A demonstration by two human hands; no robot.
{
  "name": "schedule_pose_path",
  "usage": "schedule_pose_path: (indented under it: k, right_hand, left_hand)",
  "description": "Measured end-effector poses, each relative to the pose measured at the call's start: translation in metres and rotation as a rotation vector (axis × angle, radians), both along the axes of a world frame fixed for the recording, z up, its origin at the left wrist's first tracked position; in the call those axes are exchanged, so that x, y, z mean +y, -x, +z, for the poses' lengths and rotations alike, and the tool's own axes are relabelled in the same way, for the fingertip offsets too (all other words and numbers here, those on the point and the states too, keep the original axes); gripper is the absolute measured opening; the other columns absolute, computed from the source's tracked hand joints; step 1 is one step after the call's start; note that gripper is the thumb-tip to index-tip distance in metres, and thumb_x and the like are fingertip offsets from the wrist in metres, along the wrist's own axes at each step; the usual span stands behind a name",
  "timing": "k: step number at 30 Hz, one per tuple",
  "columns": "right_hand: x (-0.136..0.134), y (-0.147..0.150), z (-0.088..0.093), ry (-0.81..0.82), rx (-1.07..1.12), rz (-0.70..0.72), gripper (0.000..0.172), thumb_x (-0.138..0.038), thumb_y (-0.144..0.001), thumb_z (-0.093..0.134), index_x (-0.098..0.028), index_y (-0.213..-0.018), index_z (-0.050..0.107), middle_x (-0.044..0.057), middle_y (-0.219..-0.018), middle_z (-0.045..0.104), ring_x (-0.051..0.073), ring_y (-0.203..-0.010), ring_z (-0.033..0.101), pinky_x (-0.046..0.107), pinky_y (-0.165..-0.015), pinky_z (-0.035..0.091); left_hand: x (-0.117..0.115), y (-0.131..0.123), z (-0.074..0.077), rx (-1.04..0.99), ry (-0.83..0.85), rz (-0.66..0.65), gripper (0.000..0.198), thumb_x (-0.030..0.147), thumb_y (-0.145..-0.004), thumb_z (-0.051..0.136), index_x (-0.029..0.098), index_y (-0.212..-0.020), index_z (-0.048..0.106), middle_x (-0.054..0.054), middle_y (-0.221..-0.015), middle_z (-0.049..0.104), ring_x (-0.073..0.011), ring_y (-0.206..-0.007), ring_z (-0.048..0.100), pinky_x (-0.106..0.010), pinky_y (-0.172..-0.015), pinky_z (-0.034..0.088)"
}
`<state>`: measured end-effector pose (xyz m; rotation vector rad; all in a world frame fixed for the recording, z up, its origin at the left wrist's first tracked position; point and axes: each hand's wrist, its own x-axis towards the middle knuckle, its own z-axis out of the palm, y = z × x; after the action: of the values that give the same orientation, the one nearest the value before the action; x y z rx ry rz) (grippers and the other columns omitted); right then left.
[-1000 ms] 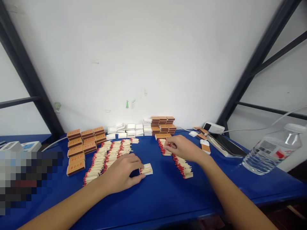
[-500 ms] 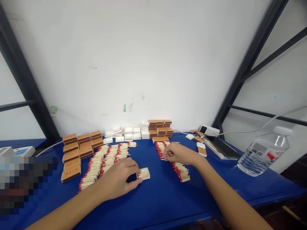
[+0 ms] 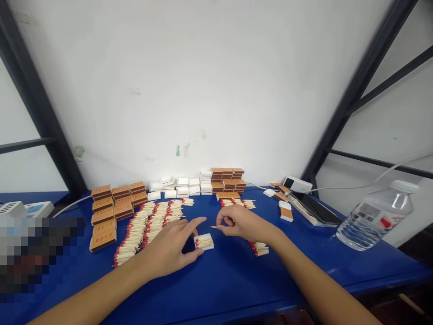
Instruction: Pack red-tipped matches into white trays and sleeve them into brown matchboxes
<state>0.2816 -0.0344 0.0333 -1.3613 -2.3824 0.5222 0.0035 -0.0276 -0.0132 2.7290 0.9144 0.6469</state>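
On the blue table (image 3: 230,280) my left hand (image 3: 172,246) steadies a small white matchbox tray (image 3: 204,242) holding a few red-tipped matches; thumb and fingers press its left side, the index finger is lifted. My right hand (image 3: 240,223) pinches a single match (image 3: 214,227) just above and right of the tray. Behind my right hand runs a row of loose matches (image 3: 260,247).
Rows of loose matches (image 3: 145,225) lie at the left. Orange matchbox sleeves (image 3: 111,210) are stacked far left, more sleeves (image 3: 228,178) and white trays (image 3: 179,185) along the wall. At the right stand a water bottle (image 3: 375,216), a phone (image 3: 314,207) and a charger (image 3: 297,184).
My right hand left the match row and moved left toward the tray with one match pinched. My left index finger lifted off the tray.
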Motion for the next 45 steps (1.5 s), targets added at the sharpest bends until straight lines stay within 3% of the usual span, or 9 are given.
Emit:
schedule_pose_path:
  k: [7, 14, 17, 23, 28, 31, 37, 45]
  right_hand:
    - [-0.011, 0.035, -0.016, -0.091, -0.074, 0.104, 0.006, -0.019, -0.090, 0.068, -0.018, -0.091, 0.074, -0.001, -0.075, 0.060, 0.013, -0.068, 0.048, 0.026, -0.063, 0.030]
    - [-0.007, 0.005, 0.003, -0.102, 0.015, 0.016, 0.012, -0.028, -0.094, 0.069, -0.019, -0.093, 0.075, -0.004, -0.068, 0.050, 0.013, -0.063, 0.047, 0.027, -0.061, 0.033]
    - [-0.005, 0.001, 0.002, -0.060, 0.049, 0.048, 0.015, -0.033, -0.094, 0.070, -0.020, -0.093, 0.076, -0.005, -0.066, 0.047, 0.013, -0.061, 0.046, 0.027, -0.060, 0.034]
    - [-0.005, 0.019, -0.015, 0.001, 0.010, 0.126, 0.012, -0.029, -0.094, 0.067, -0.019, -0.090, 0.073, -0.004, -0.070, 0.050, 0.013, -0.064, 0.047, 0.027, -0.061, 0.034]
    - [-0.003, 0.018, -0.017, -0.012, 0.010, 0.130, 0.014, -0.031, -0.095, 0.065, -0.019, -0.090, 0.072, -0.004, -0.069, 0.050, 0.012, -0.063, 0.047, 0.026, -0.061, 0.033]
    - [-0.001, 0.009, -0.010, -0.073, 0.012, 0.068, 0.017, -0.032, -0.097, 0.064, -0.019, -0.089, 0.071, -0.004, -0.067, 0.050, 0.013, -0.062, 0.047, 0.026, -0.062, 0.034]
    - [0.003, -0.018, 0.006, -0.178, -0.066, -0.130, 0.021, -0.033, -0.098, 0.058, -0.019, -0.087, 0.070, -0.002, -0.065, 0.054, 0.014, -0.060, 0.048, 0.028, -0.062, 0.031]
    - [0.009, -0.055, 0.010, -0.199, -0.113, -0.287, 0.022, -0.035, -0.093, 0.059, -0.018, -0.087, 0.072, -0.002, -0.064, 0.054, 0.015, -0.059, 0.046, 0.030, -0.061, 0.028]
  left_hand:
    - [0.001, -0.003, -0.002, -0.017, 0.001, -0.002, 0.079, 0.033, -0.093, 0.073, 0.030, -0.161, 0.033, -0.005, -0.116, 0.075, -0.0284, -0.109, 0.070, -0.046, -0.096, 0.057]
    - [0.000, -0.002, 0.000, -0.021, -0.008, -0.020, 0.077, 0.034, -0.094, 0.073, 0.032, -0.161, 0.034, -0.003, -0.114, 0.075, -0.0267, -0.105, 0.070, -0.044, -0.095, 0.056]
    - [0.000, -0.002, 0.001, -0.008, -0.024, -0.024, 0.074, 0.035, -0.094, 0.073, 0.029, -0.159, 0.039, -0.004, -0.112, 0.075, -0.0273, -0.104, 0.070, -0.044, -0.094, 0.056]
    - [0.003, -0.003, 0.002, -0.008, -0.105, -0.107, 0.024, 0.037, -0.097, 0.071, 0.023, -0.117, 0.073, -0.007, -0.107, 0.076, -0.0262, -0.101, 0.071, -0.040, -0.091, 0.054]
    - [0.003, -0.004, 0.006, 0.003, -0.093, -0.155, 0.018, 0.036, -0.100, 0.068, 0.021, -0.106, 0.076, -0.007, -0.102, 0.076, -0.0242, -0.097, 0.070, -0.039, -0.090, 0.054]
    - [0.002, -0.004, 0.008, 0.005, -0.075, -0.152, 0.018, 0.036, -0.101, 0.067, 0.020, -0.101, 0.077, -0.008, -0.104, 0.076, -0.0243, -0.098, 0.070, -0.040, -0.091, 0.054]
    - [0.001, -0.004, 0.008, 0.004, -0.077, -0.138, 0.029, 0.039, -0.100, 0.067, 0.021, -0.122, 0.074, -0.009, -0.108, 0.075, -0.0264, -0.104, 0.069, -0.041, -0.092, 0.055]
    - [0.002, -0.003, 0.007, 0.052, -0.067, -0.135, 0.021, 0.039, -0.100, 0.068, 0.020, -0.109, 0.072, -0.008, -0.111, 0.071, -0.0259, -0.104, 0.066, -0.041, -0.093, 0.054]
